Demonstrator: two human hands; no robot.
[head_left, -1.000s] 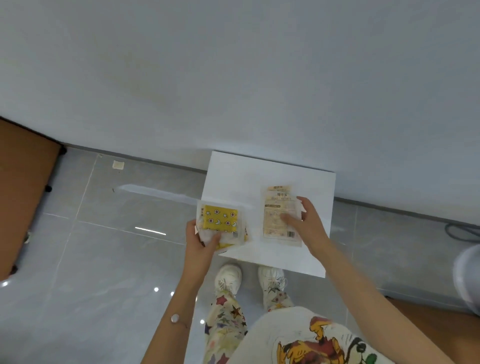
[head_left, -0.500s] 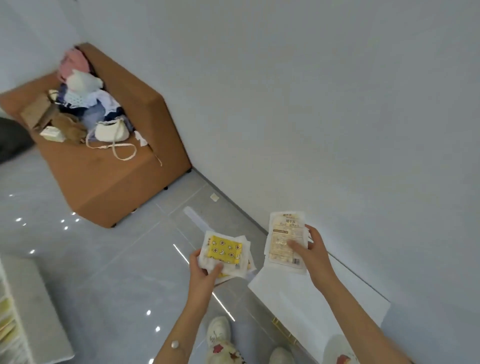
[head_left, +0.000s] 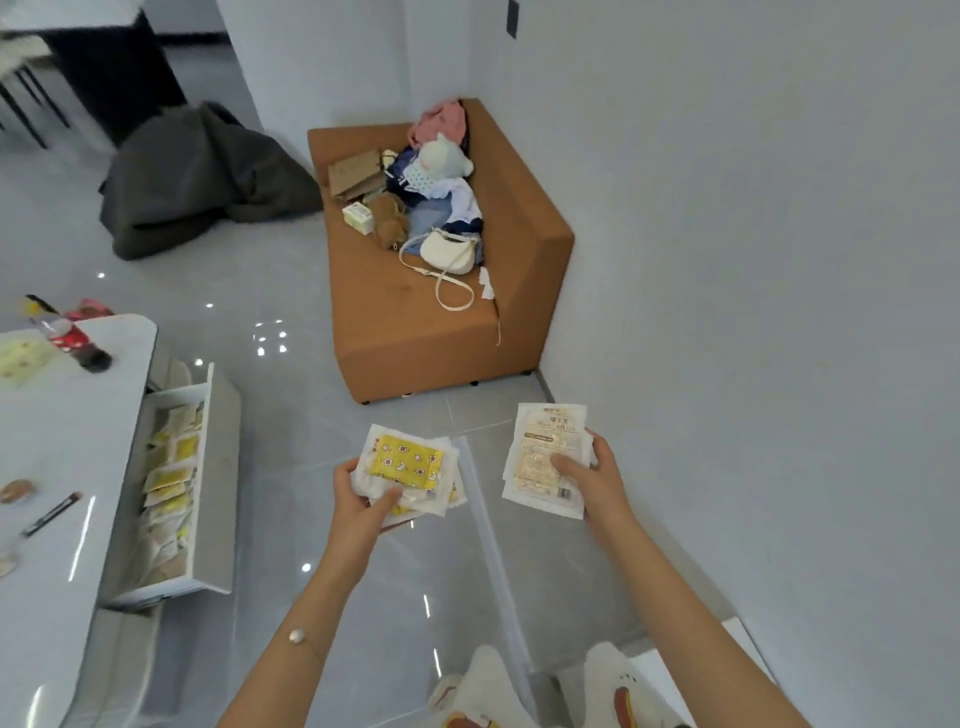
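My left hand (head_left: 363, 496) grips a small stack of white sachets, the top one a yellow-printed packet (head_left: 408, 462), held over the grey floor. My right hand (head_left: 589, 480) holds a second stack of pale beige packets (head_left: 545, 447) with printed text, thumb across the front. Both stacks are in the air at about waist height, apart from each other.
An open white drawer (head_left: 208, 467) full of similar yellow and white sachets sticks out of a white table (head_left: 62, 467) at the left. A brown sofa (head_left: 426, 332) with clothes and a white bag stands ahead by the wall. A dark heap (head_left: 197, 176) lies beyond.
The view has swung left from the white board by the wall to the room with the sofa and drawer. Both hands have kept their packets, lifted off the board.
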